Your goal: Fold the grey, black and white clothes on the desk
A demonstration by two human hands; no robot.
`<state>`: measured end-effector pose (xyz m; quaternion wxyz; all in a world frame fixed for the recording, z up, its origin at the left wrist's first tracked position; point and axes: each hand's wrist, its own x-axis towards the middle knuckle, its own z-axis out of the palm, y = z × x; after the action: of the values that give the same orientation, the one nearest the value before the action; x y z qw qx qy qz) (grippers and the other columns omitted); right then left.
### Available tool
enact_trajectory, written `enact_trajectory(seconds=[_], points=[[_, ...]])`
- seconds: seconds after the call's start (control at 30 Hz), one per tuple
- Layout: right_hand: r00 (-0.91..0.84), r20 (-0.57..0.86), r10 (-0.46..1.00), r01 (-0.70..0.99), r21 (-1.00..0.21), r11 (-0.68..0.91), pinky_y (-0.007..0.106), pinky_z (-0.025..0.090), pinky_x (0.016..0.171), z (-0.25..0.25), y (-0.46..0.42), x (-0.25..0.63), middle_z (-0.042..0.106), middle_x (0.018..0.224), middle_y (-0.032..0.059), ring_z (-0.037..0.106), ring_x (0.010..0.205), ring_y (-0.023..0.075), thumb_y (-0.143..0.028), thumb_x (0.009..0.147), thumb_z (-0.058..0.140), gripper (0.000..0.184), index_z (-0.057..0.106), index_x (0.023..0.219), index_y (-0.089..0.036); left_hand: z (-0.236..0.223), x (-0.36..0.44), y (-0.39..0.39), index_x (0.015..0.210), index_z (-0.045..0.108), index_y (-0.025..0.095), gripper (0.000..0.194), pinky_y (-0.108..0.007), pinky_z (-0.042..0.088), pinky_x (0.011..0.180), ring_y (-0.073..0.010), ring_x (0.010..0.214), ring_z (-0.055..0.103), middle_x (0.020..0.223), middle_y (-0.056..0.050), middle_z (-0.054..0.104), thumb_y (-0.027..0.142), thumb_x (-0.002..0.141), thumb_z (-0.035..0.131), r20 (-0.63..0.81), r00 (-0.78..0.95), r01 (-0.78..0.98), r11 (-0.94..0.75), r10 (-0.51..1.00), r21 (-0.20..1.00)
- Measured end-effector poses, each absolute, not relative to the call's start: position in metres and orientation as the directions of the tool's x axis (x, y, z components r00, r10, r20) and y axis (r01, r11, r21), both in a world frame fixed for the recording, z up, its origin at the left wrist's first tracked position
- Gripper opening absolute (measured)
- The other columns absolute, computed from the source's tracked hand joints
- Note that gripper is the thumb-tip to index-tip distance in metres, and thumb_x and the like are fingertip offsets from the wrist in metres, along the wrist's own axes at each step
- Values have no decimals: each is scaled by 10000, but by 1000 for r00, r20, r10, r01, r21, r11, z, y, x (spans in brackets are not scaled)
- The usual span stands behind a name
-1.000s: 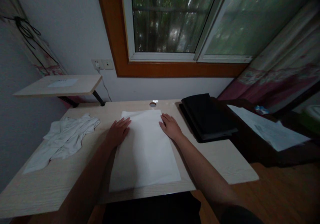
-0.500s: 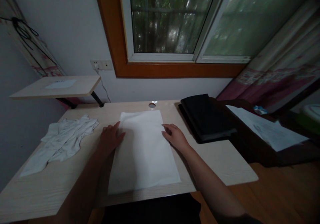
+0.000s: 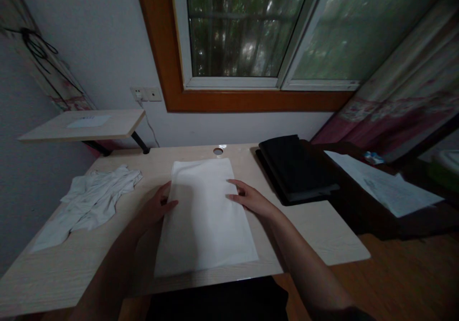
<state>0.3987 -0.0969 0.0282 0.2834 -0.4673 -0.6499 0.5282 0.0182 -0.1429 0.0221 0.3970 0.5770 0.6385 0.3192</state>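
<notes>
A flat white rectangular sheet (image 3: 204, 220), which looks like smooth folded cloth or paper, lies in front of me on the desk. At its left edge is my left hand (image 3: 159, 205), with the thumb reaching over the border and the fingers apart from it. My right hand (image 3: 247, 197) rests at the opposite edge, its forefinger and thumb spread over the surface. Neither hand visibly pinches the sheet, which lies flat. A crumpled white cloth (image 3: 93, 199) lies further left, beyond my left hand.
The pale wooden desk (image 3: 322, 235) carries a small raised shelf (image 3: 118, 120) at back left and a black folder (image 3: 297, 165) at right. A cable hole (image 3: 218, 151) sits near the back edge. Printed paper (image 3: 383, 184) lies on a dark surface beyond the folder.
My right hand has moved slightly left, so its fingertips reach further over the sheet. My left hand has shifted a little, its fingers now less visible. The sheet remains nearly still.
</notes>
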Motion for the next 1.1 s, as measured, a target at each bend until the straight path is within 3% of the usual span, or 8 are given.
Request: enact_trajectory(seconds=[0.1, 0.17, 0.43, 0.57, 0.7, 0.83, 0.97, 1.1], points=[[-441, -178, 879, 216, -972, -88, 221, 333, 492, 22, -95, 399, 613, 845, -16, 464, 590, 115, -473, 784, 777, 732, 546, 1445, -261, 27, 22, -143, 1616, 230, 207, 1118, -455, 616, 798, -344, 1008, 753, 1199, -159, 750, 620, 738, 785, -252, 58, 269, 228, 966, 936], [-451, -167, 876, 204, -976, -81, 225, 356, 526, 17, -93, 400, 627, 862, -9, 488, 627, 122, -438, 757, 793, 677, 605, 1379, -246, 32, 24, -144, 1622, 206, 227, 1072, -458, 619, 834, -337, 1071, 738, 1301, -171, 706, 569, 780, 775, -280, 97, 216, 254, 955, 943], [-408, -132, 903, 215, -975, -46, 215, 247, 505, 18, -92, 399, 426, 670, -78, 352, 554, 85, -379, 717, 804, 435, 728, 1109, -206, 25, 24, -142, 1579, 327, 194, 1002, -473, 574, 991, -352, 1253, 644, 1470, -180, 583, 407, 736, 825, -147, 91, 363, 104, 985, 926], [-377, -154, 913, 122, -986, -116, 212, 193, 444, 27, -92, 399, 392, 647, -99, 313, 480, 57, -385, 693, 830, 452, 712, 1090, -204, 23, 25, -139, 1603, 247, 213, 1037, -469, 618, 882, -344, 1145, 704, 1360, -169, 663, 438, 760, 807, -186, 54, 299, 162, 981, 941], [-351, -147, 925, 44, -989, -140, 215, 134, 375, 34, -79, 400, 393, 616, -122, 279, 379, 29, -406, 686, 838, 462, 690, 1072, -202, 36, 28, -129, 1592, 283, 204, 1043, -436, 627, 803, -321, 1001, 747, 1201, -147, 741, 416, 733, 836, -173, -21, 232, 173, 985, 957], [-291, -103, 951, -11, -994, -111, 195, 227, 358, 51, -53, 393, 476, 605, -108, 388, 363, 39, -401, 648, 860, 479, 673, 1033, -187, 61, 31, -105, 1580, 336, 218, 1027, -363, 612, 796, -266, 954, 745, 1173, -128, 752, 377, 709, 857, -74, -65, 171, 84, 995, 982], [-205, 43, 978, -93, -995, 24, 258, 530, 586, 83, -24, 382, 672, 779, -1, 660, 611, 132, -398, 672, 866, 468, 675, 1047, -192, 94, 36, -76, 1583, 334, 185, 990, -318, 595, 793, -206, 891, 730, 1119, -122, 759, 335, 734, 821, 102, -144, 168, -78, 984, 983], [-135, 358, 924, -116, -932, 344, 353, 538, 934, 105, -9, 382, 725, 1072, 42, 682, 999, 195, -408, 748, 839, 350, 715, 1027, -237, 113, 31, -66, 1511, 480, 205, 766, -303, 559, 840, -169, 866, 682, 1081, -70, 743, 347, 805, 742, 441, -285, 533, -242, 851, 811]])
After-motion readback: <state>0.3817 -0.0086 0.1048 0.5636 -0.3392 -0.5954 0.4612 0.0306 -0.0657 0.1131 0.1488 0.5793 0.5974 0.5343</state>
